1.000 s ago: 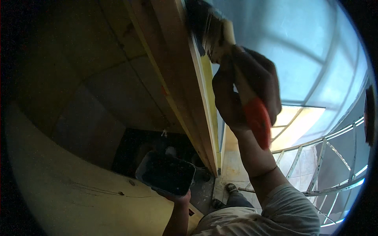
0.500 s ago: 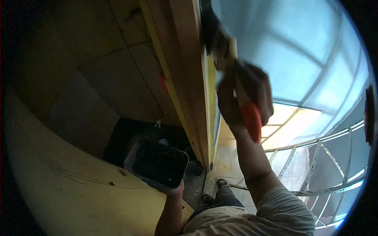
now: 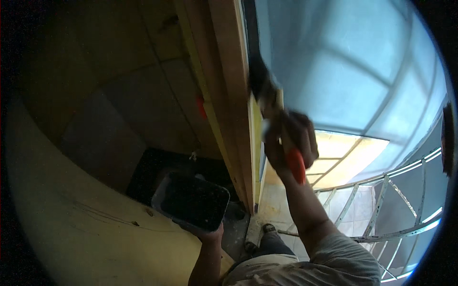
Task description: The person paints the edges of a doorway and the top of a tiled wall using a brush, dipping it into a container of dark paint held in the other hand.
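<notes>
My right hand is closed round the handle of a paintbrush, which is pale wood with an orange end. The brush's dark bristles point up and away, against the narrow edge strip beside the brown door frame; a dark band runs along that strip above them. Motion blurs the bristles slightly. Lower left, my left hand supports a rectangular plastic tub from below, its fingers partly hidden under it. The tub's inside looks very dark, and I cannot make out how full it is.
A light blue wall stands right of the frame. White metal railings curve along the lower right above a tiled floor. A yellowish wall fills the lower left, with a dim tiled room behind the frame. My sandalled feet show below.
My right hand and the brush have moved down and slightly left along the frame edge, with a dark band now showing above the bristles. The tub has barely shifted.
</notes>
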Tool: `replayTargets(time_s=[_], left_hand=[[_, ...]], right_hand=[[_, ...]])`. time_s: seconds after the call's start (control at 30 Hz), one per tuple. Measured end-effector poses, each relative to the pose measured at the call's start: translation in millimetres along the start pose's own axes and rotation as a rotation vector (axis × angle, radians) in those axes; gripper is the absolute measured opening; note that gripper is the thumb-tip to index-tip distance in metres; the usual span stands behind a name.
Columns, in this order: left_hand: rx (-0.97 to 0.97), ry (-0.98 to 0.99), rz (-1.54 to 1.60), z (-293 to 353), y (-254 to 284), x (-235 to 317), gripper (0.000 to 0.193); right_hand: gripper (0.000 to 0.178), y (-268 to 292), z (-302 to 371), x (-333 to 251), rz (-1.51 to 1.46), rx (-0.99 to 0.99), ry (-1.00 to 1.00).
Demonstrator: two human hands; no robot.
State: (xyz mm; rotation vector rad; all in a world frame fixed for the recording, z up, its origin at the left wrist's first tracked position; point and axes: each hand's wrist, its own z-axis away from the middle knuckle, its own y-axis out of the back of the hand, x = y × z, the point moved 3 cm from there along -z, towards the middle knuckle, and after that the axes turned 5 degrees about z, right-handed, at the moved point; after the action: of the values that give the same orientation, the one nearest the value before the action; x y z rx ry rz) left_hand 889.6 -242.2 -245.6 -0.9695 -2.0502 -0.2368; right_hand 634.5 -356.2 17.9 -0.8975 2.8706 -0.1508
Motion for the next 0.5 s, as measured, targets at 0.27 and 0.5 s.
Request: replayTargets(time_s=[0.27,0.5], left_hand=[[-0.033,0.091,-0.005,10.4,2.6,-38.2,0.108],[-0.162,0.198,-0.204,41.6,15.9,-111.1,0.115]], right_hand=[[0.023,9.5,-97.3,-5.2,-0.27,0.307,0.086],[0.009,-49.4,-232.2,-4.3,-0.337,0.515,0.118]])
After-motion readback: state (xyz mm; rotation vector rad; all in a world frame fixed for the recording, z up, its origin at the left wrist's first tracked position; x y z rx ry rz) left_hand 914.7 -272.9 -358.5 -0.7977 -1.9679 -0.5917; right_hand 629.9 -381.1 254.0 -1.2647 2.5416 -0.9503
